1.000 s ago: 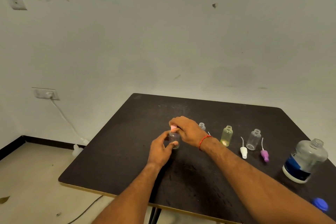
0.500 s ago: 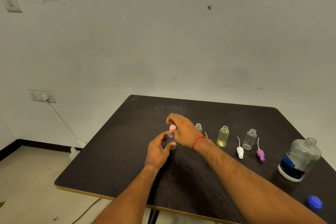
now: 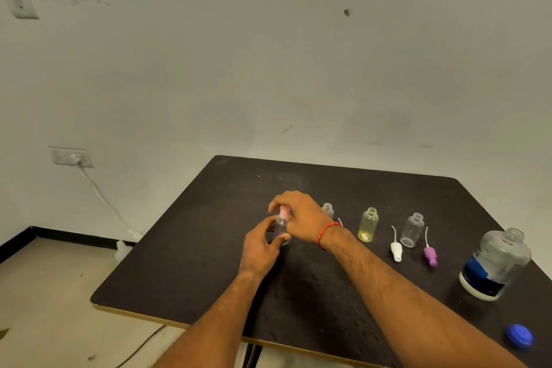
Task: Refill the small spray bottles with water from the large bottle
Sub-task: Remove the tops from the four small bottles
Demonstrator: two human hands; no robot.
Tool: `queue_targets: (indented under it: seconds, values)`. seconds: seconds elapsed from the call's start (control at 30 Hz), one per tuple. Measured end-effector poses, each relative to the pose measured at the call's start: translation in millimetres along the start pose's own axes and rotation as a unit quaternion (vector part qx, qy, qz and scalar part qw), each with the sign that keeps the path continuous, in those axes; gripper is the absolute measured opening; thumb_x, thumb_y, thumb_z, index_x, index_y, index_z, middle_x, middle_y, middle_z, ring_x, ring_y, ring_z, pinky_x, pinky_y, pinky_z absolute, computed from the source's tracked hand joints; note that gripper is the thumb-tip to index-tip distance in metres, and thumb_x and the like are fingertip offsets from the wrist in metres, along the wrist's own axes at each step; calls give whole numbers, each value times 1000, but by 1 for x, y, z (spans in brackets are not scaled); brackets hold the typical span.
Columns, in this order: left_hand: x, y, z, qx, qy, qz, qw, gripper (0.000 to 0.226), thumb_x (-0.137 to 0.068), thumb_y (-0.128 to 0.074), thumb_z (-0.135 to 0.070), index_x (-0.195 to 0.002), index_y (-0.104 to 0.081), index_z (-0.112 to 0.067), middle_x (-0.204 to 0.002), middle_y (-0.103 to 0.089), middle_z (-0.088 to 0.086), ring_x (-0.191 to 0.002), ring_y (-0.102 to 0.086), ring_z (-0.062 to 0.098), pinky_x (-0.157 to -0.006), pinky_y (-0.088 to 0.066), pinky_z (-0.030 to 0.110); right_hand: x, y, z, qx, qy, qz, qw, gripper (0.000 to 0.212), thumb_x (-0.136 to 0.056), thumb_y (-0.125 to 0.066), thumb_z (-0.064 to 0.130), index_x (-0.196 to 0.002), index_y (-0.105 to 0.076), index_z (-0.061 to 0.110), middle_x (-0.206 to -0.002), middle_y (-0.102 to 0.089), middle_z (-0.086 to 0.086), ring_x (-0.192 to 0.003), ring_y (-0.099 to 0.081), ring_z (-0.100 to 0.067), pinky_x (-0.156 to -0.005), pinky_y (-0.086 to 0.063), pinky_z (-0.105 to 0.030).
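One bottle point(image 3: 328, 210) half-hidden behind right hand point(image 3: 301, 219).

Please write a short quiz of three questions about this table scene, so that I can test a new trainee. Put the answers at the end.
1. Choose one: the spray head that the right hand grips, on the small bottle held by the left hand, is (A) white, (B) pink, (C) purple.
2. True or false: the large bottle has its cap screwed on.
3. Fill in: the loose cap lying on the table beside the right forearm is ____.
Key: 1 B; 2 false; 3 blue.
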State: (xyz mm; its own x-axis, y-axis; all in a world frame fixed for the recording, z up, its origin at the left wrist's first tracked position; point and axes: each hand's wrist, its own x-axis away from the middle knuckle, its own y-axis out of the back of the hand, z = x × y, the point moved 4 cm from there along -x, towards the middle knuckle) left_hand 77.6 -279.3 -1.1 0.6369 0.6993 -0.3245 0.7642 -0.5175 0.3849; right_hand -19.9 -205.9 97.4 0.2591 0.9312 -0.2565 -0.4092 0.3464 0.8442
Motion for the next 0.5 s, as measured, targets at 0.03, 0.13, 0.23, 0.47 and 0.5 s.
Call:
queue_targets:
  seconds: [0.03,0.13,0.23,0.47,0.5]
  values:
    - [0,0,-1,1,0,0,1000,37,-85,-78,-16,-119,-69,-26,-108,-71,-18,-105,-62,-5,-88,-46,11,1,-1,1,-25,6,10,1000,41,-74,-66,6,-107,-63,29,-112,-59,6,-107,-53,-13,-94,-47,-30]
    - [1,0,-2,5,0,0,1000,34,-86,-77,-14,-116,-69,-28,-108,-70,-21,-106,-61,-8,-87,-44,7,3,-1,-3,-24,-32,-22,999,45,-78,-67,21,-120,-54,30,-119,-54,6,-110,-52,-14,-94,-47,-30]
    - [1,1,-3,2,6,6,1000,39,-86,-79,-19,-120,-66,-34,-109,-68,-26,-106,-58,-15,-87,-41,3,2,2,-6,64,-106,-43,991,26,-87,-62,44,-104,-56,25,-100,-60,3,-89,-58,-16,-76,-50,-31]
    - [0,0,-2,-3,6,3,1000,37,-84,-79,-17,-117,-68,-30,-107,-70,-20,-104,-60,-11,-86,-42,5,1,1,2,27,-26,21,999,36,-80,-66,14,-111,-64,32,-114,-60,3,-108,-54,-15,-93,-47,-31]
    - [0,0,-2,-2,7,3,1000,36,-85,-78,-15,-117,-69,-29,-107,-70,-20,-104,-60,-11,-86,-41,5,2,2,1,3,-30,13,999,44,-79,-66,14,-117,-60,34,-121,-57,4,-112,-51,-14,-97,-45,-30]
